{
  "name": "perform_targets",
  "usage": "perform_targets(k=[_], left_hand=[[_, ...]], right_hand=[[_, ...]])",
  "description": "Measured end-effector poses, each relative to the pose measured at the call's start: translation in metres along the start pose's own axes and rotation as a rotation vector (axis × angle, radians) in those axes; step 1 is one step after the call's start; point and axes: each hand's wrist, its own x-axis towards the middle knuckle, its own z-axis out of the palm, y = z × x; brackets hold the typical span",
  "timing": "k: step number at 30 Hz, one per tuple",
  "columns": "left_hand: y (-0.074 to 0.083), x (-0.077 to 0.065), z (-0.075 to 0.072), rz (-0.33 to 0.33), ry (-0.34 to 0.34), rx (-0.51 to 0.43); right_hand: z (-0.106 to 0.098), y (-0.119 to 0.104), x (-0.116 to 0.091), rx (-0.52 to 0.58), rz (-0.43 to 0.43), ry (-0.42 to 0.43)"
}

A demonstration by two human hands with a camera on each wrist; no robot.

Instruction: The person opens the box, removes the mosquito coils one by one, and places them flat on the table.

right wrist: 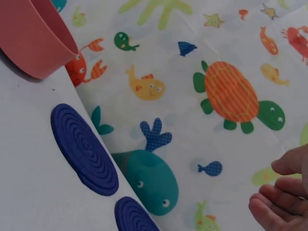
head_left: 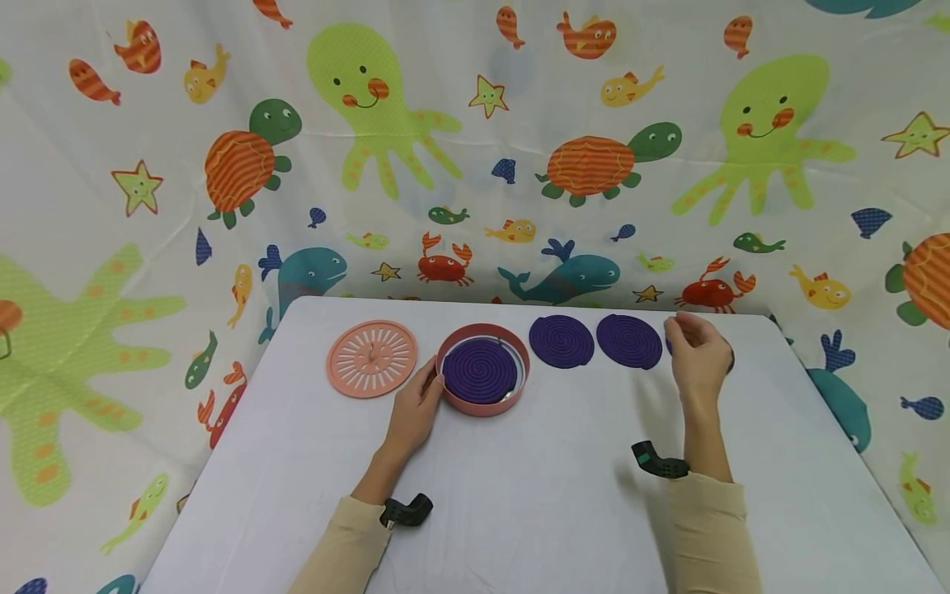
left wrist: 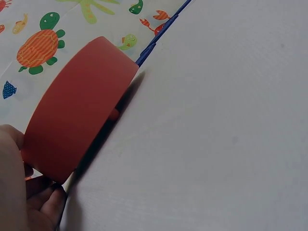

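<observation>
My left hand point(head_left: 412, 406) grips the left side of a round pink mosquito coil holder point(head_left: 523, 384), thumb at the rim; fingers show at its lower edge in the left wrist view. Inside the holder lies a dark purple mosquito coil point(head_left: 480, 370). Over at the right, my right hand point(head_left: 700, 356) is above another coil point(head_left: 731, 360), mostly hidden behind it in the head view. Its fingers bend loosely, with a gap between thumb and fingers and nothing held in the right wrist view. Two more coils, a nearer one point(head_left: 562, 341) and a farther one point(head_left: 629, 341), lie between holder and right hand.
The holder's pink slotted lid point(head_left: 359, 381) lies left of it on the white table point(head_left: 534, 495). Behind the table's back edge hangs a curtain point(head_left: 475, 165) printed with sea animals.
</observation>
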Motion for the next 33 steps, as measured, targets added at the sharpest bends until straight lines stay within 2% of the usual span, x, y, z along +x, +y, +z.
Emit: perform_targets(k=[8, 33], left_hand=[[-0.001, 0.0, 0.001, 0.0, 0.0, 0.004], [0.0, 0.0, 0.001, 0.01, 0.007, -0.005]], right_hand=[[0.005, -0.006, -0.005, -0.06, -0.009, -0.032], [0.022, -0.013, -0.021, 0.008, -0.12, -0.055]])
